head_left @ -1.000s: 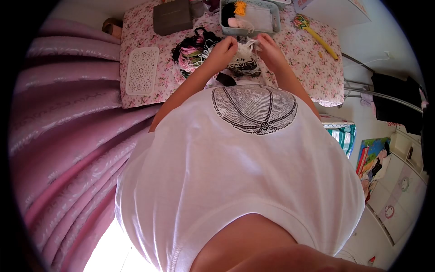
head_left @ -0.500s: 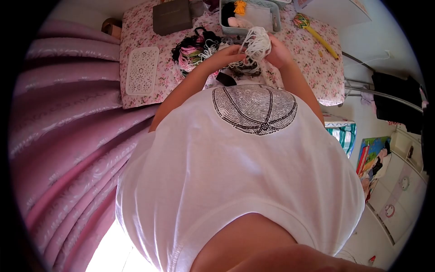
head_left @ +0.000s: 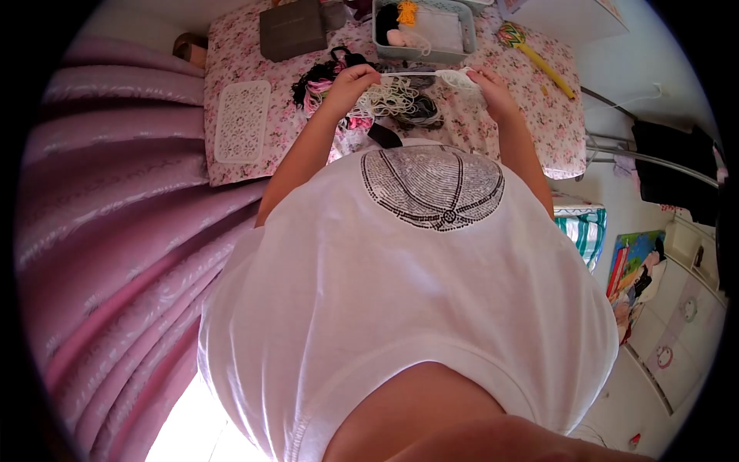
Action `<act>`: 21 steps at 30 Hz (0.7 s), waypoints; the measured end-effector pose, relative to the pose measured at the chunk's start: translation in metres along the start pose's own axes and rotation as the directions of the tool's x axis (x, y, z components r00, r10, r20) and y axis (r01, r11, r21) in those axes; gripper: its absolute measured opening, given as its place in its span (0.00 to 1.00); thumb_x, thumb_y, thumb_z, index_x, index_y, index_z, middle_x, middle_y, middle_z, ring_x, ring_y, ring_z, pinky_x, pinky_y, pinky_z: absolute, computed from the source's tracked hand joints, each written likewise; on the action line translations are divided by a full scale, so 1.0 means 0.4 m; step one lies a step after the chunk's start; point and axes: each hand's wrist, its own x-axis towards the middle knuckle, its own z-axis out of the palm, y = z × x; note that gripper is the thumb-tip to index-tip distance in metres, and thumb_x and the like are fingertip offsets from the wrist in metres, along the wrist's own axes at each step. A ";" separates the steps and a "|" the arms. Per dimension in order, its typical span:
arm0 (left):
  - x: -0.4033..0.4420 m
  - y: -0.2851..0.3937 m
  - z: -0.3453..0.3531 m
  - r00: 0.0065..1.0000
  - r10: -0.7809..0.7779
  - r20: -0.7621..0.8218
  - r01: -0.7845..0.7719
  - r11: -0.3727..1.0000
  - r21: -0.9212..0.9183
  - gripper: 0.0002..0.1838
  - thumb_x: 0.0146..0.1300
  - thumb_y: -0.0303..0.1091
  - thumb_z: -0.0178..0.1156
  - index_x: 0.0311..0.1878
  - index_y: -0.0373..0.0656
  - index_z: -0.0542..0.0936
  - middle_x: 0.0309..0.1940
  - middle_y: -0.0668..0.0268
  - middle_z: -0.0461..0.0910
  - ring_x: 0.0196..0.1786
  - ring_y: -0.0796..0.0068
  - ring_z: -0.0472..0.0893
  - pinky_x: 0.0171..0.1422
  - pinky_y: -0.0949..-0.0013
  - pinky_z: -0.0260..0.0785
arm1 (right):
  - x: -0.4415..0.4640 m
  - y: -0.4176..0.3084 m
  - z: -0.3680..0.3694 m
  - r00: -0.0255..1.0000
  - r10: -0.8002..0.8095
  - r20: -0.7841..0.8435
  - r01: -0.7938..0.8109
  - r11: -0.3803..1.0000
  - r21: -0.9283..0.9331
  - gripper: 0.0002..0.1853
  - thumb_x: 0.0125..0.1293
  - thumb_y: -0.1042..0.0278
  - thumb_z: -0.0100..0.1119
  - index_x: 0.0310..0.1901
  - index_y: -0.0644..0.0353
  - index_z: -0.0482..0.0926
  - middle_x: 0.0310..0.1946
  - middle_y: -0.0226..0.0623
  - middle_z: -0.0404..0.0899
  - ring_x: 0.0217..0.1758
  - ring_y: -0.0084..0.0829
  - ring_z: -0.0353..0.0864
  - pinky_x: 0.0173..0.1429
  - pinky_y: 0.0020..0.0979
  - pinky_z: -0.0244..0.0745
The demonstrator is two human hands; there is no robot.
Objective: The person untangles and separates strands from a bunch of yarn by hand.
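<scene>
White yarn [head_left: 446, 75] stands taut at 2 points — left hand [head_left: 356, 85] gripping the strand, right hand [head_left: 493, 91] gripping its looped end — close to a loose yarn tangle [head_left: 390, 98], where slackening could cause snagging.

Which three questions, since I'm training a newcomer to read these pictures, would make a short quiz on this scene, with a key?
1. What do the left hand and the right hand hold stretched between them?
2. True or false: in the picture, the dark box stands to the left of the basket.
3. Fill in the missing word: the white openwork panel lies on a cloth with a ____ pattern.

Key:
1. White yarn.
2. True.
3. Floral.
</scene>
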 end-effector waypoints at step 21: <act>-0.006 0.053 0.118 0.960 -0.172 0.223 0.251 0.881 -0.401 0.17 0.57 0.43 0.49 0.42 0.39 0.66 0.31 0.67 0.73 0.35 0.79 0.72 0.44 0.76 0.61 | -0.037 -0.044 0.127 0.911 -0.320 0.260 0.347 0.936 -0.062 0.09 0.53 0.78 0.51 0.37 0.60 0.68 0.31 0.25 0.69 0.31 0.15 0.66 0.34 0.16 0.62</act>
